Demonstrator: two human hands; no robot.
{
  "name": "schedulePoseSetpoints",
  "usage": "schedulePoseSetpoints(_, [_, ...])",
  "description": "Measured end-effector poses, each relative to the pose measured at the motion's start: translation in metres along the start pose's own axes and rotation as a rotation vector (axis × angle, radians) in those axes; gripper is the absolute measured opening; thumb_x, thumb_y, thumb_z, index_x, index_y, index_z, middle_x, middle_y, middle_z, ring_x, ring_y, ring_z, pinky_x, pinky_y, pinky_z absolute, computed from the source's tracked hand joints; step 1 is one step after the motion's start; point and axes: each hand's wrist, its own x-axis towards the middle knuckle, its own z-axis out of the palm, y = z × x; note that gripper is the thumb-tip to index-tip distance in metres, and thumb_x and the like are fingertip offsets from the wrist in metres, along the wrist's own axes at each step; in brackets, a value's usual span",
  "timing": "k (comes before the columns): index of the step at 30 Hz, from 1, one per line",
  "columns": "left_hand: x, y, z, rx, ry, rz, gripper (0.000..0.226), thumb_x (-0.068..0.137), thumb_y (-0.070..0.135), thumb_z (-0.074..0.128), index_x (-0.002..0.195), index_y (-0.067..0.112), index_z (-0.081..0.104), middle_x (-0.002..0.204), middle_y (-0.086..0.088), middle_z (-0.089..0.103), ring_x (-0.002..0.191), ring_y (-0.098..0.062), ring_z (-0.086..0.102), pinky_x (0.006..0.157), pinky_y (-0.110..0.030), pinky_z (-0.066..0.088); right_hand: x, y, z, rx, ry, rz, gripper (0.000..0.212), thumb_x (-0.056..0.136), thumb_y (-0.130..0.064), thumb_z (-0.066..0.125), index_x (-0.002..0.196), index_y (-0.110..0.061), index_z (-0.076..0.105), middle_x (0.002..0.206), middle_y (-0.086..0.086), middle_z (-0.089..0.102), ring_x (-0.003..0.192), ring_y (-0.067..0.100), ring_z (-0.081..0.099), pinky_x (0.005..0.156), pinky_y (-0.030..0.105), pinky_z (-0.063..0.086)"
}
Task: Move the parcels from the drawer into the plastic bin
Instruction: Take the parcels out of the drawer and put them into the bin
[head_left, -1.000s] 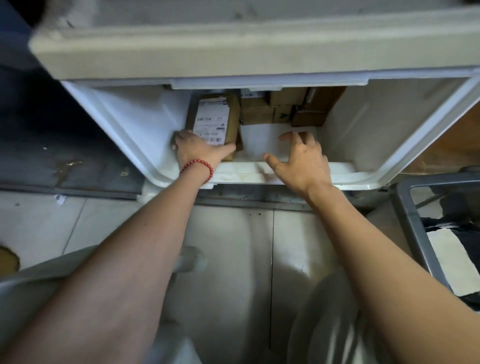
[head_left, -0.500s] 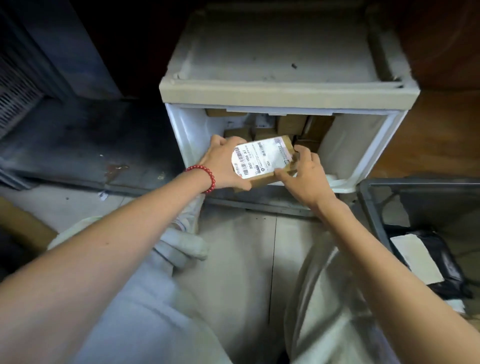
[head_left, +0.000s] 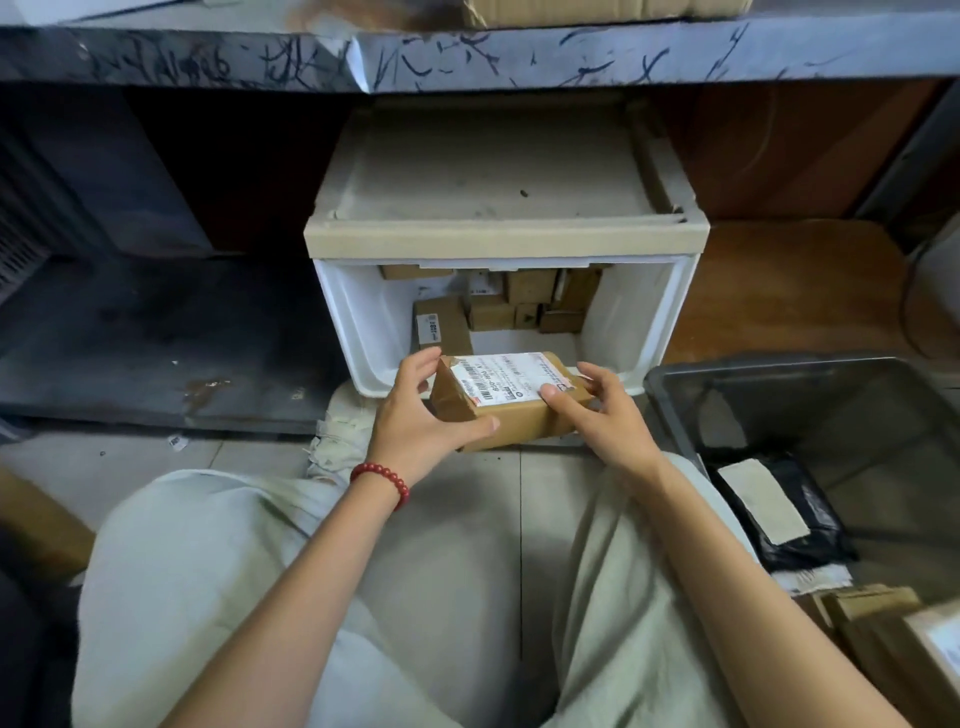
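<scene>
Now parcel (head_left: 511, 402) between both hands' grip, before drawer (head_left: 363, 332)

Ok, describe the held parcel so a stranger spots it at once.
Find the white drawer under the metal shelf. At its lip, left hand and right hand hold a brown box. Unlike parcels inside, a big white label covers its top.

Inspector: Wrist fittings?
Wearer: One bracelet (head_left: 382, 475) sits just behind my left hand (head_left: 415, 415). It is a single strand of round, glossy red beads, uniform in size.
Inspector: Arm covering?
Wearer: My left forearm (head_left: 296, 587) and right forearm (head_left: 727, 571) are bare to the frame edge.
Inspector: Leg covering?
Wearer: I wear loose trousers (head_left: 208, 597) in pale grey-green cloth, plain and softly creased along both legs.
</scene>
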Motion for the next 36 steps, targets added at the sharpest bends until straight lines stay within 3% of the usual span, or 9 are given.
schedulePoseSetpoints(4, [0.002,-0.001,-0.007,0.046,-0.043,-0.002,0.101,0.059,0.026,0.09,0.142,0.029,0.032,0.141,0.013,0.043,0.119,-0.001,0.042,0.099,-0.024,0.039,0.001,-0.002,-0.002,0.045,-0.046,0.009,0.087,0.075,-0.039,0.08,0.146,-0.011,0.038,0.125,-0.006,0.046,0.113,0.009,0.05,0.094,0.022,0.042])
schedulePoseSetpoints(8, [0.003,-0.003,-0.011,0.068,-0.078,-0.043,0.107,0.058,0.016,0.09,0.145,0.025,0.029,0.148,0.006,0.04,0.127,-0.009,0.042,0.106,-0.032,0.039,0.004,-0.002,0.003,0.085,-0.088,-0.062,0.043,0.074,-0.023,0.083,0.113,-0.022,0.064,0.114,-0.004,0.068,0.086,-0.008,0.064,0.072,0.008,0.047])
schedulePoseSetpoints(12, [0.004,-0.003,-0.01,0.167,-0.041,-0.079,0.109,0.058,0.009,0.09,0.147,0.021,0.028,0.146,0.001,0.044,0.132,-0.015,0.042,0.103,-0.027,0.035,0.004,0.001,0.009,0.045,-0.112,-0.12,0.067,0.072,-0.017,0.085,0.131,-0.015,0.054,0.109,-0.015,0.065,0.092,-0.013,0.061,0.073,0.005,0.047])
schedulePoseSetpoints(16, [0.008,-0.001,-0.015,0.318,0.043,-0.069,0.105,0.06,0.009,0.088,0.147,0.021,0.03,0.136,0.001,0.054,0.122,-0.02,0.051,0.106,-0.039,0.04,0.005,0.003,0.015,0.028,-0.131,-0.144,0.072,0.076,-0.021,0.082,0.138,-0.021,0.046,0.121,-0.005,0.065,0.108,0.006,0.063,0.09,0.021,0.051])
schedulePoseSetpoints(21, [0.011,0.001,-0.013,0.406,0.063,-0.086,0.103,0.059,0.016,0.09,0.143,0.019,0.031,0.134,-0.002,0.054,0.116,-0.026,0.055,0.101,-0.047,0.042,0.006,-0.002,0.02,0.195,-0.094,-0.107,0.051,0.086,-0.031,0.071,0.133,-0.029,0.052,0.113,-0.007,0.071,0.098,0.0,0.067,0.072,0.007,0.047])
schedulePoseSetpoints(24, [0.01,0.001,-0.009,0.372,0.077,-0.064,0.093,0.059,0.032,0.089,0.134,0.019,0.037,0.13,0.001,0.055,0.113,-0.021,0.055,0.099,-0.04,0.044,0.007,-0.002,0.022,0.194,-0.049,-0.068,0.04,0.087,-0.044,0.066,0.123,-0.036,0.052,0.11,-0.011,0.071,0.095,0.001,0.067,0.076,0.018,0.047])
schedulePoseSetpoints(28, [0.012,0.004,-0.006,0.293,0.156,-0.024,0.077,0.068,0.053,0.078,0.127,0.021,0.039,0.119,0.008,0.051,0.101,-0.008,0.045,0.084,-0.023,0.038,0.011,0.003,0.025,0.179,-0.028,0.0,0.035,0.088,-0.056,0.058,0.115,-0.035,0.048,0.105,-0.013,0.069,0.104,0.011,0.064,0.097,0.036,0.047])
schedulePoseSetpoints(33, [0.015,0.006,-0.003,0.26,0.188,-0.007,0.087,0.07,0.057,0.073,0.139,0.022,0.033,0.128,0.005,0.045,0.103,-0.004,0.038,0.082,-0.021,0.033,0.015,0.005,0.028,0.189,0.003,0.018,0.038,0.09,-0.055,0.055,0.12,-0.033,0.046,0.098,-0.016,0.064,0.09,0.006,0.06,0.087,0.031,0.046])
schedulePoseSetpoints(36, [0.016,0.004,0.0,0.279,0.125,-0.081,0.094,0.071,0.06,0.071,0.146,0.022,0.03,0.132,0.0,0.04,0.111,-0.012,0.046,0.086,-0.022,0.036,0.017,0.004,0.026,0.234,0.045,0.036,0.043,0.09,-0.055,0.056,0.126,-0.033,0.047,0.107,-0.016,0.057,0.1,0.006,0.056,0.092,0.031,0.046])
